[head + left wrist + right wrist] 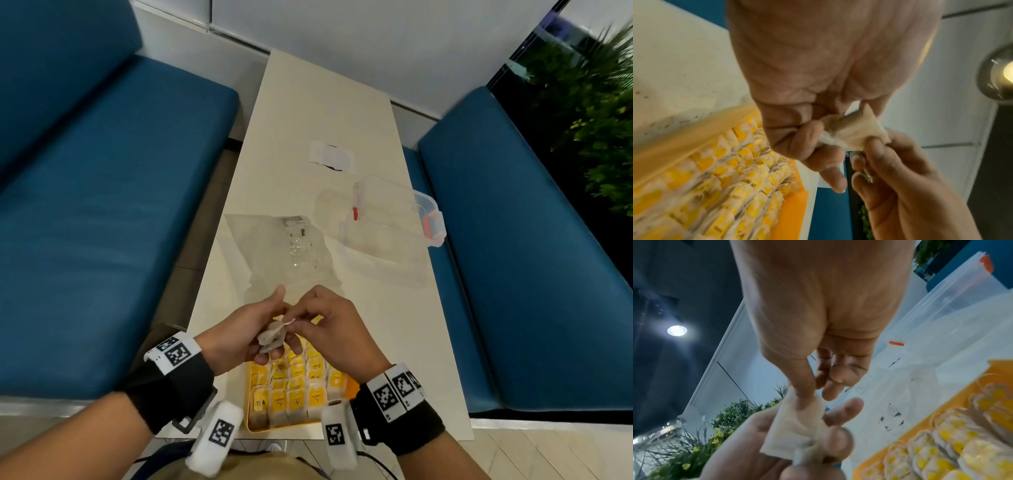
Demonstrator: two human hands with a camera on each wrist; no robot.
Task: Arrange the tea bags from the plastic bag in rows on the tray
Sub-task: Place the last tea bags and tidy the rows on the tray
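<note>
Nearest, orange tray (352, 389) holds rows of yellow-tagged tea bags (295, 394), nearly full. Just above it, left hand (239, 334) grips a small bunch of tea bags (272, 337) w/ curled fingers while right hand (337, 329) pinches one corner – step looks like separating a single bag, next it needs setting into a free spot in a row. Beyond on the surface, plastic bag (291, 253) lies crumpled, apparently empty.

Clear lidded box (394, 219) beside blue benches (113, 219)
</note>
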